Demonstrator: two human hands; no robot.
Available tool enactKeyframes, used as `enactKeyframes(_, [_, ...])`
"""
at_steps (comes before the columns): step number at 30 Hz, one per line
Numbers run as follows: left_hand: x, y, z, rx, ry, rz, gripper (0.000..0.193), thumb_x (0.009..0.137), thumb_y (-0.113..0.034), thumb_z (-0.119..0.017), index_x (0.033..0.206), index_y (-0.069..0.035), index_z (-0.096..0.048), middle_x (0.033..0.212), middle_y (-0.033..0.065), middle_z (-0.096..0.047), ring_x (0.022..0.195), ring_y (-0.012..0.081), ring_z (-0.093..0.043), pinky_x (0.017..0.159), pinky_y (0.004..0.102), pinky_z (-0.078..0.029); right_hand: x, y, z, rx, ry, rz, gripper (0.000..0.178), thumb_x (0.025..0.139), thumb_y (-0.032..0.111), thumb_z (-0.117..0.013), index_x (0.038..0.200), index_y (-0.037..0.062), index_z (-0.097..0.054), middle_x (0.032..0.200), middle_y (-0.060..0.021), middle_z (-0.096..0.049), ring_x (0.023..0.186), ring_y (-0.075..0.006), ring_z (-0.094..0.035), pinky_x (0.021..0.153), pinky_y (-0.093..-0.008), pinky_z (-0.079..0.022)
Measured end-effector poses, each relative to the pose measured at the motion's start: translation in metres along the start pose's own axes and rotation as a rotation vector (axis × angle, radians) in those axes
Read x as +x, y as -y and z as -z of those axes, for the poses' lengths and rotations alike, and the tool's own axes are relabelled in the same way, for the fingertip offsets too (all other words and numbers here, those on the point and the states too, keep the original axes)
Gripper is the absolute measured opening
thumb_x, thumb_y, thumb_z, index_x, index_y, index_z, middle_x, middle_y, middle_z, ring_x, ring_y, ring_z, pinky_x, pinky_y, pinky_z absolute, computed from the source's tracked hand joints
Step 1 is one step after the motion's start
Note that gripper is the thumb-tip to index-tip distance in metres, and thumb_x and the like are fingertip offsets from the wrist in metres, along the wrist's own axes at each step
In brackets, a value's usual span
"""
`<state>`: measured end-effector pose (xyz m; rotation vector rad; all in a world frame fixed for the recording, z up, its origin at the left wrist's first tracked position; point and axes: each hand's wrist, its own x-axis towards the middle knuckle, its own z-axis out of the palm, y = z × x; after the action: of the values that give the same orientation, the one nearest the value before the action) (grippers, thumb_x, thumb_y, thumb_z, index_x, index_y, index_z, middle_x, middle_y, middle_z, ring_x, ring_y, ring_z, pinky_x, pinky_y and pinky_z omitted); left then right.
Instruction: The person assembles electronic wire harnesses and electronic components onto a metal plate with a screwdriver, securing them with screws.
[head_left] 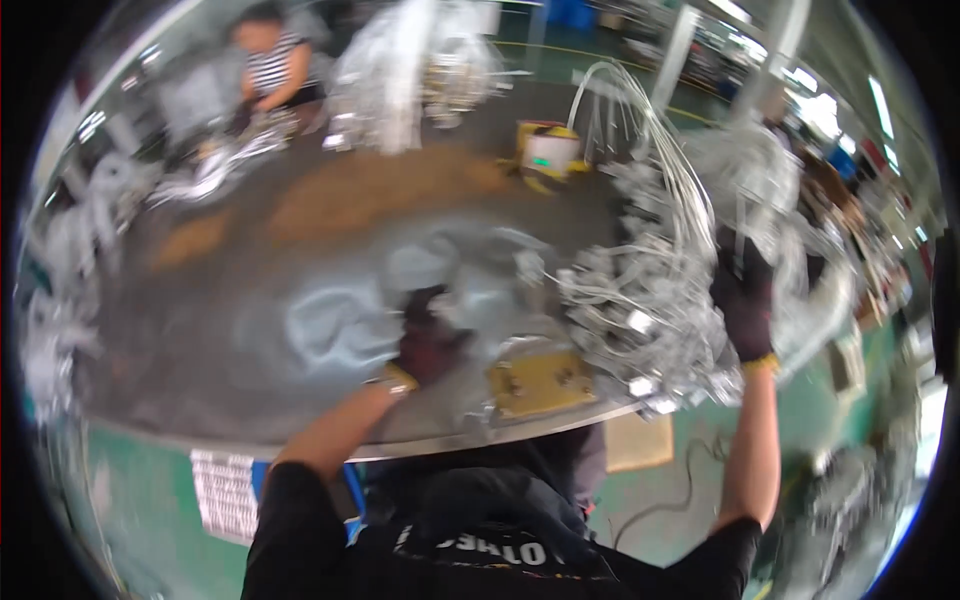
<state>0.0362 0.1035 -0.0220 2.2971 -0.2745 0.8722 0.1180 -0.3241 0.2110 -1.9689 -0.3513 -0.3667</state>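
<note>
My left hand [432, 340], in a dark glove with a yellow cuff, is over the metal tabletop [200, 340] near its front edge. A small pale spot shows by its fingers, too blurred to name. My right hand [745, 300], gloved the same way, is raised at the right side of a tangled heap of white cables [650, 310] with shiny ends. Blur and the dark glove hide how its fingers lie. Between my hands, a yellowish block [540, 384] with metal fittings sits at the table's front edge.
Long white cables [690, 180] arc above the heap. A white-and-yellow container [548, 150] stands farther back. Hanging clear bundles [385, 80] are at the far side, and a co-worker in a striped top [275, 65] works at the far left. More cables [745, 165] lie at right.
</note>
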Motion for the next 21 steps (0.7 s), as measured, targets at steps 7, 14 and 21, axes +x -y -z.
enactKeyframes(7, [0.087, -0.133, -0.040, -0.458, 0.077, -0.014, 0.114, 0.060, -0.062, -0.091, 0.145, -0.002, -0.045, 0.142, 0.0239, -0.049, 0.132, 0.0403, -0.049, 0.113, 0.0481, -0.039, -0.029, 0.085, -0.102, -0.067, 0.461, 0.219, 0.045, 0.081, -0.005, -0.054, 0.124, 0.0035, -0.064, 0.089, -0.0104, -0.069, 0.073, -0.0187, -0.064, 0.067, -0.0321, -0.053])
enactKeyframes(14, [0.110, -0.170, -0.035, -0.644, 0.213, 0.311, 0.090, 0.063, -0.041, -0.096, 0.137, -0.008, -0.057, 0.133, 0.0148, -0.062, 0.124, 0.0294, -0.059, 0.109, 0.0443, -0.046, -0.031, 0.071, -0.103, 0.355, 0.412, -0.054, 0.052, 0.082, -0.005, -0.053, 0.133, 0.0055, -0.058, 0.098, -0.0065, -0.067, 0.071, -0.0073, -0.056, 0.060, -0.0232, -0.046])
enactKeyframes(21, [0.117, -0.175, -0.044, -0.571, 0.139, 0.174, 0.097, 0.069, -0.064, -0.085, 0.138, -0.005, -0.053, 0.124, 0.0206, -0.064, 0.118, 0.0364, -0.063, 0.100, 0.0454, -0.052, -0.039, 0.058, -0.078, 0.960, 0.288, -0.117, 0.054, 0.083, -0.006, -0.057, 0.137, -0.0010, -0.053, 0.097, -0.0136, -0.068, 0.061, -0.0137, -0.060, 0.043, -0.0192, -0.044])
